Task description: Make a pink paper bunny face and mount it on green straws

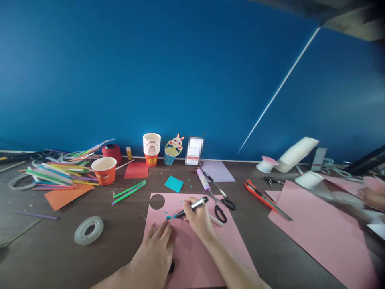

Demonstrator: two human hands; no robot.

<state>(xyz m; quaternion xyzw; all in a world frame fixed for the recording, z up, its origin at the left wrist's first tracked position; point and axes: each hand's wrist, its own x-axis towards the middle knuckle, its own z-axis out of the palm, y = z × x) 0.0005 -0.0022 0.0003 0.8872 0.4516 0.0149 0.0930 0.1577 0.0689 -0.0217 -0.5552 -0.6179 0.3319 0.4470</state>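
My right hand (199, 221) is closed around a silver-and-black marker (197, 204), its tip down at small blue paper pieces (171, 217). These lie on a pink sheet (222, 257) with a round hole cut near its far left corner. My left hand (158, 245) rests flat on the sheet, fingers stretched forward beside the blue pieces. A small black object (172, 267), perhaps the marker's cap, shows partly beside the left hand. Just beyond my right hand lie scissors with black handles (221, 214), partly over the sheet.
Left are a tape roll (89, 230), colourful sticks (57, 174) and an orange cup (104, 170). Stacked cups (152, 149) and a rabbit-decorated cup (170, 155) stand by the blue wall. At right lie an orange utility knife (264, 198), pink sheets (321, 233) and another person's hand (373, 196).
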